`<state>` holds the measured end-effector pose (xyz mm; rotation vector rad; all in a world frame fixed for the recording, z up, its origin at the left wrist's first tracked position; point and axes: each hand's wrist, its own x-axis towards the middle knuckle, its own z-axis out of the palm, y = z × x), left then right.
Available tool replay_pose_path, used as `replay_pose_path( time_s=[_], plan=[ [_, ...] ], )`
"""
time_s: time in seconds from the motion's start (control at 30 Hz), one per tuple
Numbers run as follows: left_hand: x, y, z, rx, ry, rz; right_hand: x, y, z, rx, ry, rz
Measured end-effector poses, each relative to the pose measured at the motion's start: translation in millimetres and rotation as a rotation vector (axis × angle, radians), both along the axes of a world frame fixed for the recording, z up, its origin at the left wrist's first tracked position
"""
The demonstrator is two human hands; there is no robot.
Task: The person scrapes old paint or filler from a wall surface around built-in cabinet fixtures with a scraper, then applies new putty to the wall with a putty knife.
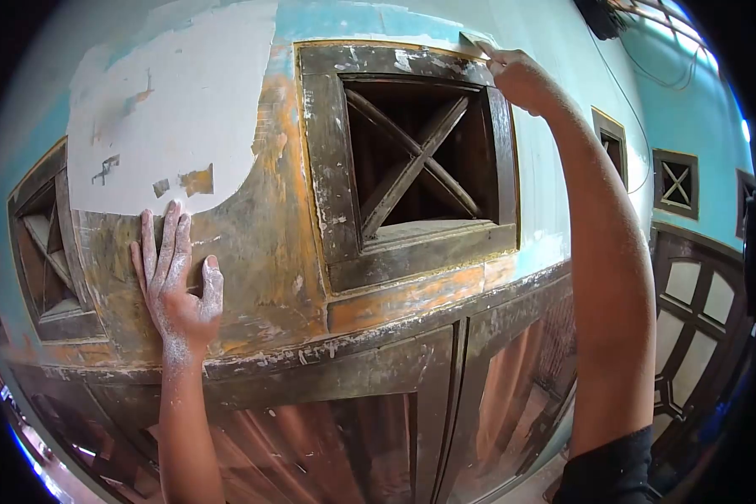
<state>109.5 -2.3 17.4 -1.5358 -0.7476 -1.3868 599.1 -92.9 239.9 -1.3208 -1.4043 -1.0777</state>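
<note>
from the head view, the right hand [522, 80] is curled tightly around a scraper [474, 40], its handle mostly hidden by the fingers. the blade sits on the wall [542, 160] just above the top edge of the wooden vent frame [328, 151], close to that frame's upper right corner, where a blue strip [370, 18] meets white coating. the left hand [176, 294] grips nothing: its fingers are spread, palm toward the wall, fingertips at the lower edge of the large white patch [176, 101], left of the frame. it appears to be resting there as a brace, and both hands are dusted white.

to do this stroke well, i'd keep the blade low and nearly flat, press evenly, and run it alongside the frame's top edge without letting its corner dig into the timber. near the upper right corner, a short, light pass should be safer than a long one. the bracing hand would do better on the bare brown surface [260, 244] than on the patch, whose lower edge could smear if wet; i can't tell whether it is.

no brand, label or readable writing shows on the scraper, wall or frame.
</note>
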Motion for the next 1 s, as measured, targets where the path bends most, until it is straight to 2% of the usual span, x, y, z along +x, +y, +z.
replay_pose_path(
  time_s=[0.1,0.27,0.47,0.53,0.67,0.73,0.8,0.83,0.87,0.93,1.0],
  plan=[
    [-0.2,1.2,-2.0,-0.007,-0.004,0.004,-29.7,-31.8,-26.4,-0.139,0.227,-0.035],
    [0.1,2.1,-2.0,-0.002,-0.005,0.006,-2.1,-19.6,-35.6,-0.078,0.138,-0.025],
    [4.8,0.0,-1.1,-0.002,-0.020,0.008,-32.2,-30.0,-34.1,-0.093,0.275,-0.037],
    [5.7,0.5,-1.0,-0.002,-0.022,0.007,-31.3,-30.5,-25.4,-0.170,0.291,-0.014],
    [3.3,0.8,-1.1,-0.005,-0.021,0.024,-4.9,2.9,8.4,-0.071,0.231,0.025],
    [2.3,-0.3,-0.9,-0.003,-0.018,0.010,9.7,3.1,11.2,-0.101,0.246,0.040],
    [1.6,-0.6,-2.0,0.001,-0.012,-0.007,75.0,27.6,23.7,-0.086,-0.067,0.084],
    [1.1,0.3,-1.8,-0.001,-0.012,-0.001,43.9,1.0,3.2,-0.106,-0.040,-0.078],
    [0.7,0.9,-1.8,-0.004,-0.013,0.005,20.6,-12.4,-13.6,-0.105,-0.037,-0.080],
    [-0.3,1.7,-2.1,0.002,-0.010,0.003,-6.7,-25.6,-29.9,-0.118,0.281,-0.001],
    [0.3,2.2,-2.4,0.009,-0.008,0.001,1.6,-20.5,-26.8,-0.120,0.246,-0.043]
  ],
)
